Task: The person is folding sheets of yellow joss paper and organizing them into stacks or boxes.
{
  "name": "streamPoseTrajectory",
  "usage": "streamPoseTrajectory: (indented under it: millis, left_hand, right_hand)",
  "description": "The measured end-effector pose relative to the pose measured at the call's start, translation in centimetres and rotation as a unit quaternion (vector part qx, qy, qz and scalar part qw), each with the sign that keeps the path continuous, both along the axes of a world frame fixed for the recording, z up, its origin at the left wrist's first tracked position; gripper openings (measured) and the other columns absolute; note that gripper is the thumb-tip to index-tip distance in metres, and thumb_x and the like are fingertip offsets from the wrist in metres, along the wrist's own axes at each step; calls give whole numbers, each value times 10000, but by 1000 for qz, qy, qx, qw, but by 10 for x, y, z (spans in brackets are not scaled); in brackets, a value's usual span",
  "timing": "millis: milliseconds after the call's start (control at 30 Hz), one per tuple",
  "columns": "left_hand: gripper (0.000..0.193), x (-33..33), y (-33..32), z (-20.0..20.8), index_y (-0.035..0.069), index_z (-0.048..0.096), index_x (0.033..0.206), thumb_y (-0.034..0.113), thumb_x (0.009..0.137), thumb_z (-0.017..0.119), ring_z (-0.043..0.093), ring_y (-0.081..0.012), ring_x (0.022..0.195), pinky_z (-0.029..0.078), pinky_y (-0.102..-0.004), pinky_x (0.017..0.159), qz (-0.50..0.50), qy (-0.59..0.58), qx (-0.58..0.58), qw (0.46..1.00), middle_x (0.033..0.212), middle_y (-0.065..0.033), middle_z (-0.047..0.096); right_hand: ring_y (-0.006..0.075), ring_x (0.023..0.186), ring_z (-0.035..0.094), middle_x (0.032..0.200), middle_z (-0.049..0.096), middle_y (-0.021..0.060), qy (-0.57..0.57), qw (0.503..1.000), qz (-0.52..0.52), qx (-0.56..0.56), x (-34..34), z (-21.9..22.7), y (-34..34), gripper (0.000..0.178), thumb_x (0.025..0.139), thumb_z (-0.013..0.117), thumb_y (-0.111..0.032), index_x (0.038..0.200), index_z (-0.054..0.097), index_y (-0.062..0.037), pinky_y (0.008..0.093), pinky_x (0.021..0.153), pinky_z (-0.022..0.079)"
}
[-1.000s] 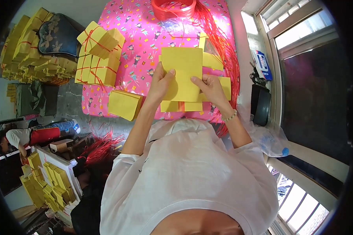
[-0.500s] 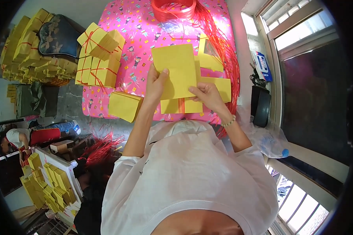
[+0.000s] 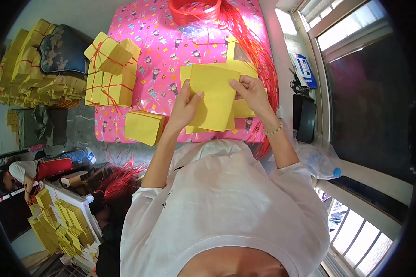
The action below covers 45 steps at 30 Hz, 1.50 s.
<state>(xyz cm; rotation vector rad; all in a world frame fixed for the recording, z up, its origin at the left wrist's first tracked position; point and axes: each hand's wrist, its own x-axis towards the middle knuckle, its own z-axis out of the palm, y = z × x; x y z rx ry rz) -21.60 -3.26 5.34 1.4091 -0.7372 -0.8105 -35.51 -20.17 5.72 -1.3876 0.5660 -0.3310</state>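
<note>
Nearest you: one white short-sleeved shirt (image 3: 226,198), lower centre of the frame. Your left hand (image 3: 186,108), mid-frame: grip grasping the left edge of one flat yellow rectangular paper piece (image 3: 213,94), thumb on its face. Your right hand (image 3: 250,94), right of centre: grip pinching the same piece near its upper right corner; one pale beaded bracelet (image 3: 274,129) at the wrist. The held piece stands mid-frame, above a surface (image 3: 155,53) covered in pink cartoon-printed sheeting. Partly hidden behind it: further yellow paper pieces (image 3: 243,109). Left of your left hand, at the surface's near edge: one loose yellow paper stack (image 3: 142,128). Beyond, upper left: yellow paper blocks bound with red strapping (image 3: 111,64), piled up. Down the surface's right side: long red plastic strands (image 3: 252,44). Top centre: one round red plastic coil (image 3: 195,14), crumpled clear film (image 3: 194,31) just beside. Farther, upper left: one large heap of yellow bundles (image 3: 27,67).
</note>
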Motion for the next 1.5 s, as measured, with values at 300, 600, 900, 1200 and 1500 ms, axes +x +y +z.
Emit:
streamPoseTrajectory:
  millis: [300, 600, 900, 1200, 1500]
  left_hand:
    - [455, 13, -10, -2, -59, 381, 1280, 161, 918, 546, 519, -112, 818, 441, -275, 706, -59, -33, 92, 994, 945, -76, 556]
    - [388, 7, -36, 10, 11, 476, 1231, 165, 893, 591, 571, -178, 921, 469, -313, 793, -38, -189, 35, 981, 1050, -122, 583]
    - [302, 15, -1, -22, 28, 537, 1154, 130, 878, 601, 588, -172, 928, 496, -295, 746, 73, -156, 66, 983, 1103, -97, 581]
    - [262, -8, 7, -40, 24, 556, 1126, 89, 875, 589, 588, -139, 883, 510, -277, 727, 53, -118, 92, 987, 1027, -76, 601]
    - [267, -9, 8, -43, 35, 550, 1153, 76, 890, 572, 575, -103, 869, 504, -241, 698, 36, -87, 90, 992, 1043, -44, 603]
  right_hand:
    - [33, 672, 570, 793, 620, -20, 23, 997, 58, -42, -17, 6, -22, 170, 916, 613, -186, 970, 625, -24, 183, 591, 482]
    - [40, 724, 588, 880, 630, -14, 17, 992, -102, -77, -50, -14, -29, 172, 928, 580, -173, 1034, 599, -39, 203, 594, 502]
    - [101, 788, 605, 936, 623, 32, 96, 940, -327, 16, -116, -124, -42, 208, 944, 553, -205, 1081, 554, -49, 237, 624, 536]
    - [149, 816, 604, 945, 593, 72, 119, 933, -339, -6, -116, -178, -30, 210, 930, 558, -179, 1046, 547, -4, 284, 607, 565]
    - [221, 800, 635, 967, 625, 123, 140, 919, -365, -46, -115, -197, -25, 212, 918, 558, -171, 1040, 545, 3, 335, 638, 551]
